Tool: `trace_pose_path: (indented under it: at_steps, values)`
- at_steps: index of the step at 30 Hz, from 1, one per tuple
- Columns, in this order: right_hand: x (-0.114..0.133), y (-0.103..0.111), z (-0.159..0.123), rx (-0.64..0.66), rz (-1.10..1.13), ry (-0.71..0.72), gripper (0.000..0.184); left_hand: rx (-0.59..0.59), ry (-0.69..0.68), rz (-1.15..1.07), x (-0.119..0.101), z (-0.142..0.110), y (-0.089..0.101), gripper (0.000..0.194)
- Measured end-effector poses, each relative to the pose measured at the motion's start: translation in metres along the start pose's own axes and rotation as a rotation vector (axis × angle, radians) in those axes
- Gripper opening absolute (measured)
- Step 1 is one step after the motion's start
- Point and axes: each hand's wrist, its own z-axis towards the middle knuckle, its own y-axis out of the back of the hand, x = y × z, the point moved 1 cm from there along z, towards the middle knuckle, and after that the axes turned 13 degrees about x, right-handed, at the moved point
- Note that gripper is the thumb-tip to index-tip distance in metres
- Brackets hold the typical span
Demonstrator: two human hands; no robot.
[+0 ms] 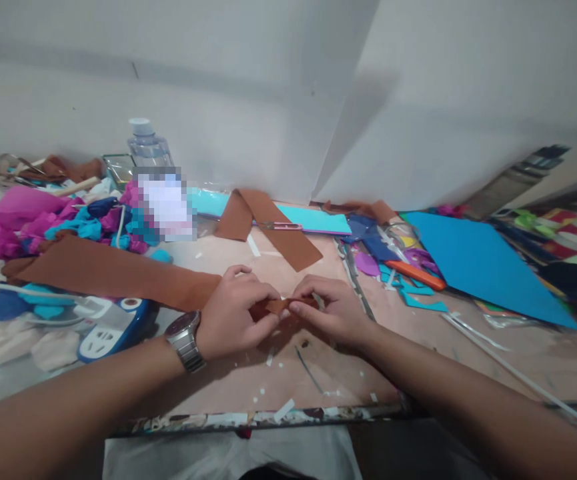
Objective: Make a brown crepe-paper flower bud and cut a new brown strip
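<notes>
Both hands meet over the front middle of the table, closed on a small folded strip of brown crepe paper (279, 306). My left hand (238, 303), with a metal watch (187, 339) on its wrist, pinches the strip's left part. From the right, my right hand (331, 307) grips the other end between thumb and fingers. Much of the strip is hidden by the fingers. A long brown crepe paper band (133, 270) runs leftward from behind my left hand; whether it joins the held strip I cannot tell. Beyond the hands lies a folded brown band (288, 243) with small pink-handled thread snips (281, 227) on it.
A power strip (111, 333) with a cable lies at left, near pink and blue crepe scraps (23, 213). Behind them stand a clear bottle (149, 147) and a blurred-out bright screen (165, 203). At right are an orange cutter (418, 275), a blue sheet (483, 267) and a white rod (528, 373).
</notes>
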Motion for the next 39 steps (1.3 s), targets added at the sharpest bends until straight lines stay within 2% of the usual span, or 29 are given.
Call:
trace_pose_path:
  at_steps: [5, 11, 15, 20, 24, 32, 39]
  values:
    - [0.001, -0.001, -0.002, 0.009, -0.022, 0.01, 0.015, -0.007, -0.047, -0.052, -0.004, 0.002, 0.004, 0.018]
    - [0.003, 0.001, -0.005, 0.005, -0.059, 0.058, 0.013, -0.013, -0.016, -0.119, -0.006, 0.002, 0.006, 0.006]
    - [0.005, 0.001, -0.005, 0.01, -0.066, 0.083, 0.013, -0.034, 0.002, -0.123, -0.005, 0.002, 0.005, 0.005]
    - [0.006, 0.0, -0.005, 0.031, -0.088, 0.067, 0.013, -0.005, -0.027, -0.116, -0.005, 0.003, 0.004, 0.004]
    - [0.007, -0.001, -0.006, 0.024, -0.11, 0.089, 0.009, -0.001, -0.067, -0.089, -0.006, 0.004, 0.004, 0.012]
    - [0.001, -0.001, -0.006, 0.052, -0.109, 0.059, 0.008, -0.08, -0.096, -0.054, -0.006, 0.002, 0.008, 0.01]
    - [-0.002, 0.003, -0.005, -0.012, -0.115, 0.05, 0.01, -0.126, -0.076, -0.016, -0.007, 0.003, 0.014, 0.012]
